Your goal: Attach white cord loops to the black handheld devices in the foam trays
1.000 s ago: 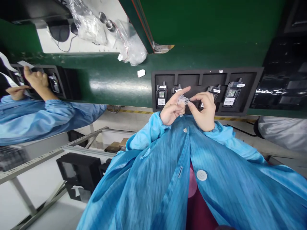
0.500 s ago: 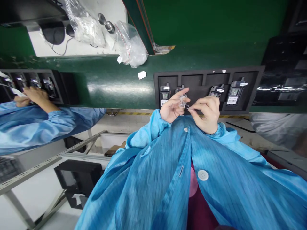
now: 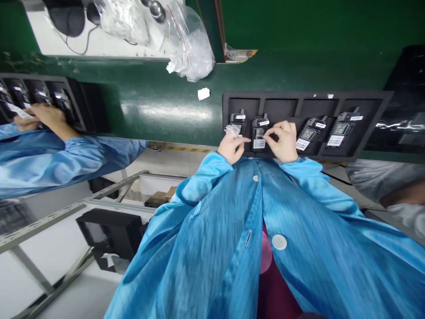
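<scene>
A black foam tray (image 3: 315,95) holds several black handheld radios with stub antennas and white labels. My left hand (image 3: 231,148) is closed round a bunch of small clear plastic pieces (image 3: 233,130), its index finger stretched toward the second radio from the left (image 3: 259,133). My right hand (image 3: 283,141) pinches thumb and index finger at that radio's right edge; whatever is between the fingertips is too small to make out. The leftmost radio (image 3: 237,118) is partly covered by my left hand and the plastic. Two more radios, a tilted one (image 3: 310,134) and the rightmost (image 3: 343,128), lie right of my right hand.
A white scrap (image 3: 203,94) lies on the green bench (image 3: 149,106), near a clear plastic bag (image 3: 195,53). At the left, a co-worker's hands (image 3: 49,116) work over another black tray (image 3: 75,104). Black wrapped material (image 3: 398,113) sits right of my tray. A grey-clothed person (image 3: 375,177) is at the right.
Both hands have moved from in front of the tray to the second radio. My left hand has turned over, still with the clear plastic. The view has shifted slightly.
</scene>
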A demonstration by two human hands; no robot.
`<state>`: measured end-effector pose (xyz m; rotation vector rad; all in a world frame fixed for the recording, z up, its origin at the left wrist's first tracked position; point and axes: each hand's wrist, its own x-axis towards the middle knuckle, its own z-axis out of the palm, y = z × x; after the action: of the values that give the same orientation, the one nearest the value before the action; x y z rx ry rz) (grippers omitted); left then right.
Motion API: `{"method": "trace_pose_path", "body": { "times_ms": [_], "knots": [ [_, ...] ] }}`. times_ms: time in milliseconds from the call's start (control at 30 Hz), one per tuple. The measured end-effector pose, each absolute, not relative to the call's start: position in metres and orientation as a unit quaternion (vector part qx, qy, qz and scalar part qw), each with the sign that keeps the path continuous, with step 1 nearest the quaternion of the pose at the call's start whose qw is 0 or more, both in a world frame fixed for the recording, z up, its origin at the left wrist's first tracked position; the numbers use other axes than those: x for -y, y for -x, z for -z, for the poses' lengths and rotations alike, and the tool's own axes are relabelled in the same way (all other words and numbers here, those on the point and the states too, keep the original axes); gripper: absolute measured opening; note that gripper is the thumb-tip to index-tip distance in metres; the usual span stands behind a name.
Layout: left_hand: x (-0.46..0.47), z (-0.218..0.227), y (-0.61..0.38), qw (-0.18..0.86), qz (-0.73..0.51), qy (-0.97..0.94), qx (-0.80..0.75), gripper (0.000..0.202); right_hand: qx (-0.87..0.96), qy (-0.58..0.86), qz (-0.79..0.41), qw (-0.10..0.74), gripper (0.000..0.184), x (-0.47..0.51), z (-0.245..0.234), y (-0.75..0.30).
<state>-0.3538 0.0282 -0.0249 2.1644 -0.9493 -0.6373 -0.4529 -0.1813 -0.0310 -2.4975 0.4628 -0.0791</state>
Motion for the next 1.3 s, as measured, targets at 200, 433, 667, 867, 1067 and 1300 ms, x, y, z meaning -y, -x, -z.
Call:
{"method": "trace_pose_path", "body": {
  "times_ms": [200,433,667,867,1067,1300],
  "knots": [
    [-0.018,0.037,0.362,0.158,0.258,-0.803,0.514,0.048,-0.203,0.943,0.037,0.259,0.018,0.178,0.055,0.45],
    [-0.01,0.043,0.365,0.107,0.254,-0.802,0.531,0.049,-0.253,0.927,0.073,0.267,0.017,0.173,0.069,0.448],
    [-0.008,0.044,0.368,0.101,0.234,-0.823,0.508,0.051,-0.263,0.912,0.097,0.3,0.017,0.173,0.073,0.449],
    [-0.005,0.046,0.369,0.106,0.238,-0.821,0.507,0.048,-0.253,0.913,0.106,0.302,0.019,0.173,0.075,0.449],
    [-0.003,0.044,0.37,0.106,0.245,-0.831,0.489,0.049,-0.214,0.927,0.102,0.291,0.018,0.175,0.077,0.449],
    [-0.006,0.053,0.372,0.103,0.227,-0.834,0.493,0.051,-0.182,0.936,0.089,0.288,0.032,0.184,0.064,0.465]
  ]
}}
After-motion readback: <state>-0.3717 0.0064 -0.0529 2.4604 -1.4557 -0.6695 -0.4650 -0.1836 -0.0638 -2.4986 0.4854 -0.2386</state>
